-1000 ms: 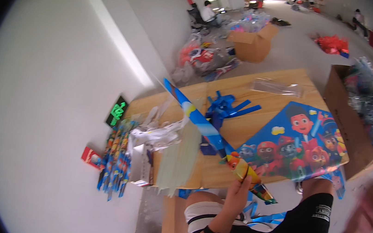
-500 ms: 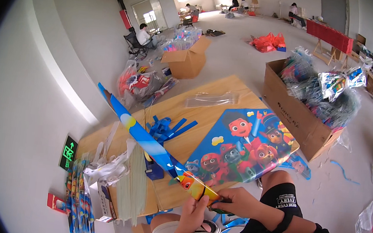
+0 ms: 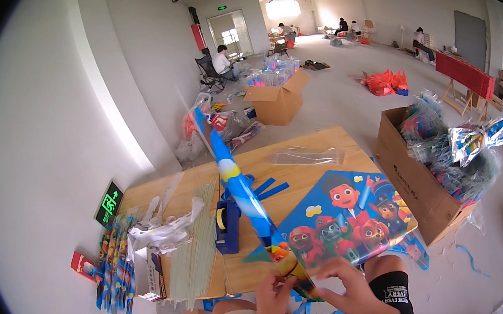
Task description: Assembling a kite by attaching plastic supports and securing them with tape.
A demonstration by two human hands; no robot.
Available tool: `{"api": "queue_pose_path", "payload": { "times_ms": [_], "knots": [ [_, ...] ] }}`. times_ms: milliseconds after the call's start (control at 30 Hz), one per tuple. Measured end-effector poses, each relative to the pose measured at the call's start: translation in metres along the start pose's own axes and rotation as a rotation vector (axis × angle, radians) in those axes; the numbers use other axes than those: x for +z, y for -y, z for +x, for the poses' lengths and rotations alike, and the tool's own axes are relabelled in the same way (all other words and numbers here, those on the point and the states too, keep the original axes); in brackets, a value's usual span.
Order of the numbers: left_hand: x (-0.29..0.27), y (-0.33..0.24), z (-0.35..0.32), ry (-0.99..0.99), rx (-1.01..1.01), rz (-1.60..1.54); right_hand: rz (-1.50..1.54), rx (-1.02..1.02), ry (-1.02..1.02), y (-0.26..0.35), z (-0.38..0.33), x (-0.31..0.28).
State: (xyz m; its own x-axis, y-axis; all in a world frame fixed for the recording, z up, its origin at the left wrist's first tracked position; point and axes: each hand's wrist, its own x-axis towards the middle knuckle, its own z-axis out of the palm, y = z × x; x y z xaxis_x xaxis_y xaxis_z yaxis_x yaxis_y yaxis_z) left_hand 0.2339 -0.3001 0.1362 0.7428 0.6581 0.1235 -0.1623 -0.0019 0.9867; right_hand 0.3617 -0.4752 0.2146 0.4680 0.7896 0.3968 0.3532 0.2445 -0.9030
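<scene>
Overhead, wooden table (image 3: pixel 302 157) amid cardboard boxes (image 3: pixel 423 190), pale concrete floor (image 3: pixel 358 107).

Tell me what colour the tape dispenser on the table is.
Dark blue, with a yellowish roll inside; the tape dispenser shows best in the head view.

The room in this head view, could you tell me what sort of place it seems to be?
Probably a workshop or packing hall for kites: a wooden table bearing a cartoon kite, a cardboard box full of bagged goods, and both hands gripping a rolled kite.
</scene>
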Motion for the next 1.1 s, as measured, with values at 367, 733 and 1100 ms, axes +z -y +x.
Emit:
{"api": "queue_pose_path", "payload": {
  "times_ms": [367,733,1100],
  "knots": [
    [-0.026,0.004,0.011,-0.213,0.066,0.036,1.237,-0.615,0.759,0.176,0.016,-0.016],
    [-0.009,0.000,0.016,-0.078,0.123,0.048,1.254,-0.615,0.713,0.169,0.019,-0.025],
    [-0.027,0.030,0.032,0.042,0.166,0.378,-0.172,-0.011,-0.014,-0.006,0.066,-0.092]
  ]
}}
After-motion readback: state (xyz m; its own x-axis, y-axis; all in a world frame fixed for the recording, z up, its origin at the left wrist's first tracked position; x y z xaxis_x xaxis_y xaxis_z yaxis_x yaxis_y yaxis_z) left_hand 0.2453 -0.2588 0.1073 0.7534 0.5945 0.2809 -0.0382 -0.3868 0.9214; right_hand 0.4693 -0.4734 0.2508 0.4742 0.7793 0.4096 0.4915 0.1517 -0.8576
